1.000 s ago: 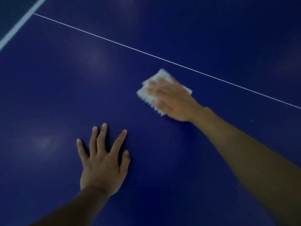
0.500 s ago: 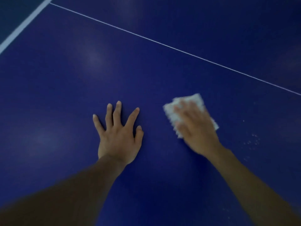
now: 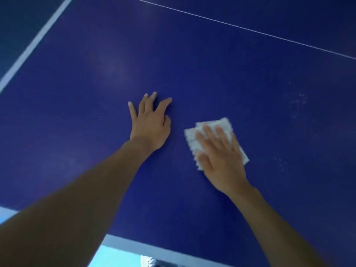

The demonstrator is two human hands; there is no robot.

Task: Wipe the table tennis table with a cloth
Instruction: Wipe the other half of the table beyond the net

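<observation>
We are pressing the white cloth (image 3: 224,124) flat on the blue table (image 3: 192,54) with our right hand (image 3: 221,160), fingers straight and spread over it, mid-wipe near the front edge. Our left hand (image 3: 149,128) is bracing just beside it, splayed and holding nothing. Pale specks (image 3: 298,101), possibly dust, are lying to the right, so the next sweep is likely heading there.

The right hand (image 3: 221,157) presses a white folded cloth (image 3: 212,132) (slightly blurred) flat on the dark blue table tennis table (image 3: 192,64); the left hand (image 3: 150,124) rests beside it.
</observation>
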